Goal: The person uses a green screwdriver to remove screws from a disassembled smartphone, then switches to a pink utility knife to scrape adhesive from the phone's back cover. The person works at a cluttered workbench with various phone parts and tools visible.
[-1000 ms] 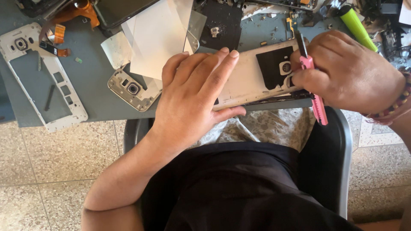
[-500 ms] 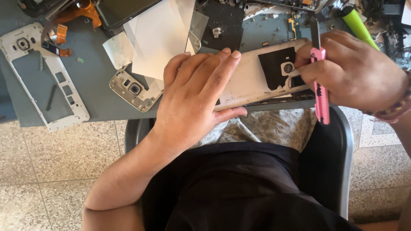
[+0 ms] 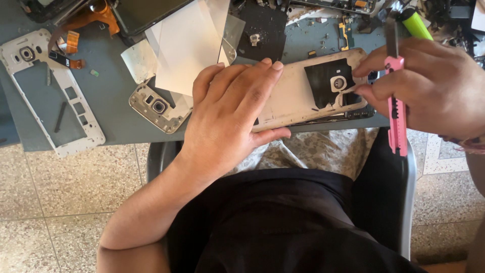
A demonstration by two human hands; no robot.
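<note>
Pale gold, the opened phone body [image 3: 298,96] lies at the near edge of the grey workbench [image 3: 111,121], pinned flat under the left hand [image 3: 227,116] with fingers spread; the right hand [image 3: 434,91] is clamped on a pink utility knife [image 3: 396,101], its fingertips touching the phone's black inner sheet [image 3: 323,81].

Matt metal phone frame [image 3: 295,93]; glossy pink plastic cutter [image 3: 397,119].

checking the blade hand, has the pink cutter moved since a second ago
Yes. Against the phone frame pinned by the left hand, the pink cutter in the right hand has shifted right, past the frame's end, and stands more upright.
</note>
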